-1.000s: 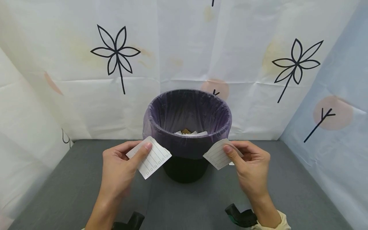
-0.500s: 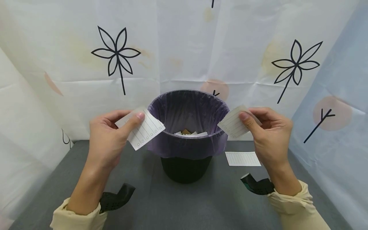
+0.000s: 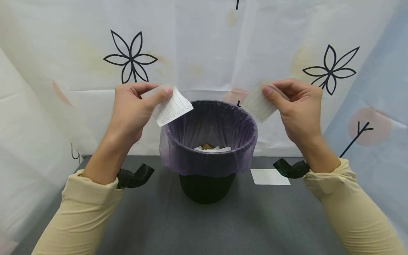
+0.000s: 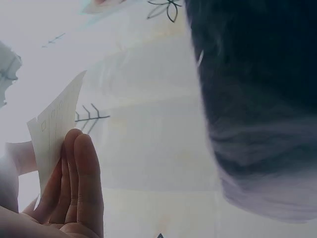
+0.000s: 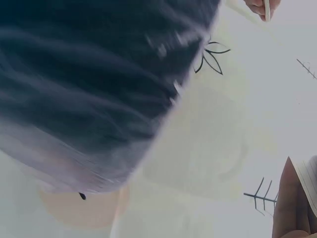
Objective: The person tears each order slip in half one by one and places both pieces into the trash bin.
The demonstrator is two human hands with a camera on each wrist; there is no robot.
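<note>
Pinching torn checklist piece with left hand, second checklist piece with right hand, near purple-lined wastebasket on gray surface.

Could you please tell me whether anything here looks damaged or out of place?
Yes: the paper piece in the left hand has a ragged edge, as if torn, unlike the straight-edged sheet lying flat on the table beside the bin. I see nothing spilled.

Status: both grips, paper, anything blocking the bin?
Left grip pinches one paper piece. Right grip pinches another piece. Bin between them in head view, scraps inside. Nothing seen blocking it.
</note>
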